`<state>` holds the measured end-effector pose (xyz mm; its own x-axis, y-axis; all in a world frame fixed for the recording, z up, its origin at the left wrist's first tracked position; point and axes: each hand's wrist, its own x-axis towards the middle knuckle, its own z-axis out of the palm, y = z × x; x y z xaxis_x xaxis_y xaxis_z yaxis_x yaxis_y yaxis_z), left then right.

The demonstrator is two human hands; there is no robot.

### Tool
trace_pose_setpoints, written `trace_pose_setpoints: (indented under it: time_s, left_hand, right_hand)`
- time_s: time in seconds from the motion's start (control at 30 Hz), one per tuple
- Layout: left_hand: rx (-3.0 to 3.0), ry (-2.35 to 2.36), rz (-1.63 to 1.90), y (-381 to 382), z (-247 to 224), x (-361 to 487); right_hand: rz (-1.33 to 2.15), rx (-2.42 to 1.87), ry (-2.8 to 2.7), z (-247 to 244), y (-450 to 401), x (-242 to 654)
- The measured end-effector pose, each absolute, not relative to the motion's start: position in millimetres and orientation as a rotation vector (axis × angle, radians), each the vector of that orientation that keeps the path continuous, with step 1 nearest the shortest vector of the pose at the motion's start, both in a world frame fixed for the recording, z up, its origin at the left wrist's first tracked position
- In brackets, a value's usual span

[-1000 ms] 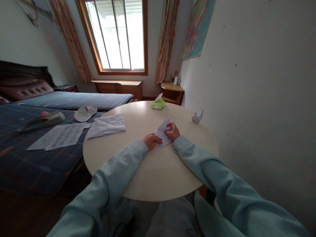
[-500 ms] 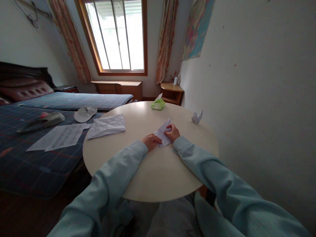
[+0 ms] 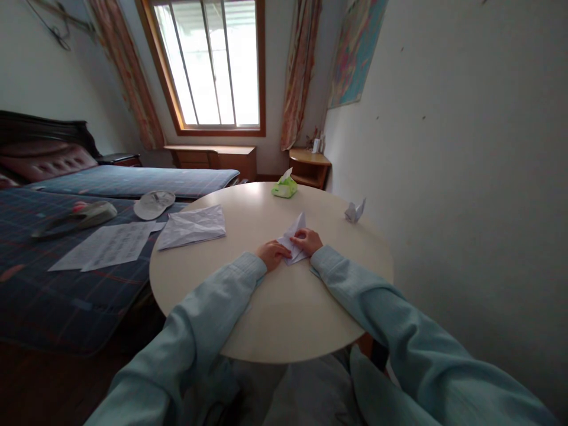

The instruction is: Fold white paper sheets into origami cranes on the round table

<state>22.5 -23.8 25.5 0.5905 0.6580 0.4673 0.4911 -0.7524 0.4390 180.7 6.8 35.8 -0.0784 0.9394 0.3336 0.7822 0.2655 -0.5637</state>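
A partly folded white paper lies on the round cream table, between both hands, with a pointed corner toward the window. My left hand rests on the paper's left side, its fingers together and pressing the lower left part. From the right, my right hand pinches the paper near its middle with thumb and forefinger. The fingers cover part of the folds.
A green tissue pack stands near the far edge. The folded paper figure is at the right edge. Crumpled sheets lie at the left. Beside the table is a bed with printed sheets and a white cap.
My right hand has moved slightly left and down across the paper, bringing its fingertips nearer my left hand. My left hand has hardly moved.
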Motion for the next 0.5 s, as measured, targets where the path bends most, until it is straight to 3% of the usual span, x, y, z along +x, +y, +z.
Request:
trace_pose_setpoints:
  time_s: [0.5]
  left_hand:
    - [2.473, 0.985, 0.921, -28.4, 27.2, 23.9]
  right_hand:
    - [0.198, -1.498, -2.006, 29.4, 11.4, 184.0]
